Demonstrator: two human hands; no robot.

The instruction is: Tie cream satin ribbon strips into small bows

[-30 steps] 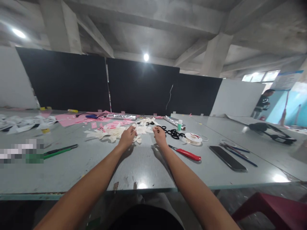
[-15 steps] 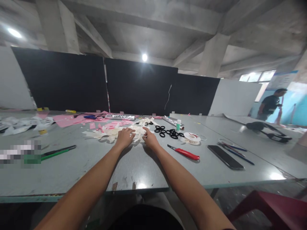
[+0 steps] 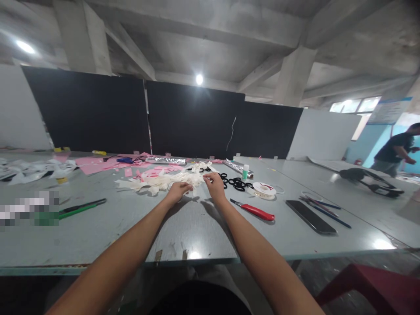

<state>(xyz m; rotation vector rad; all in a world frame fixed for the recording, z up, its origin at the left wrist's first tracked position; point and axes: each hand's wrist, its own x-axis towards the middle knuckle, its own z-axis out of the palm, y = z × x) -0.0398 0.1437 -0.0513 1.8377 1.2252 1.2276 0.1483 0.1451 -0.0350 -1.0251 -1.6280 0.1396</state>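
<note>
My left hand (image 3: 179,191) is just in front of a loose pile of cream fabric-like strips (image 3: 154,183), its thumb and fingers drawn together in a pinch at the pile's right end. My right hand (image 3: 215,184) is raised a little above the table, fingertips pinched at a pale strip end. A thin cream strip (image 3: 196,183) shows between the two hands, though its exact ends are hidden by the fingers. Just beyond my right hand lie several black rings (image 3: 238,183), partly covered by it.
Right of my hands lie a ribbon spool (image 3: 264,189), glue stick (image 3: 245,172), red utility knife (image 3: 257,212), phone (image 3: 310,217) and pens (image 3: 328,211). Pink sheets (image 3: 93,164) and foil (image 3: 167,161) are behind. A green-handled tool (image 3: 82,208) lies left. A person (image 3: 398,146) stands far right.
My hands have come apart and lifted off the pile toward me, the right one moving rightward. Their fingers have gone from spread on the strips to pinching. The far person moved right.
</note>
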